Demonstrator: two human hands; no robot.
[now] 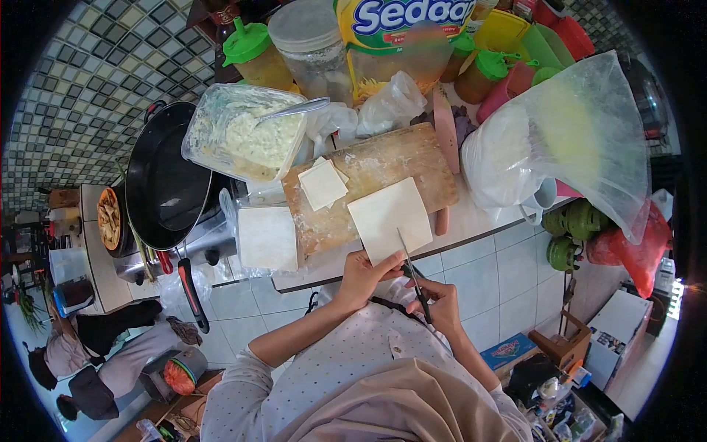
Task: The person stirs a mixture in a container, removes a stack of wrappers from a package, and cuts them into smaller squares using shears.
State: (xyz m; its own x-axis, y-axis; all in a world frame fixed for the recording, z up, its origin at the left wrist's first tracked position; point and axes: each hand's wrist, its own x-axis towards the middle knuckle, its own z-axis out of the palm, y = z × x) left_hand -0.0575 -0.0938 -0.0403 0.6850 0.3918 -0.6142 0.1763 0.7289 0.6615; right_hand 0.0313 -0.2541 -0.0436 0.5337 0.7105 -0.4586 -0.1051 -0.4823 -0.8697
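My left hand [363,278] pinches the near edge of a large square, pale dough wrapper [383,214], which lies partly over the front of a floured wooden board [398,151]. Fingers of my right hand [442,303] are wrapped round the dark handles of a pair of scissors [412,271]. Its blades reach over the near part of the sheet; whether they are parted is hard to see. Farther back on the board sit several smaller square wrappers [322,186]. Left of the board lies a stack of large wrappers [266,237] on plastic.
A plastic tub [197,144] of creamy filling [254,144] with a spoon [294,108] stands behind the board. On the left, a black pan [168,177] rests on a stove. A knife [445,132] lies at the board's right, near a bulging plastic bag [508,158] and a cup [543,195].
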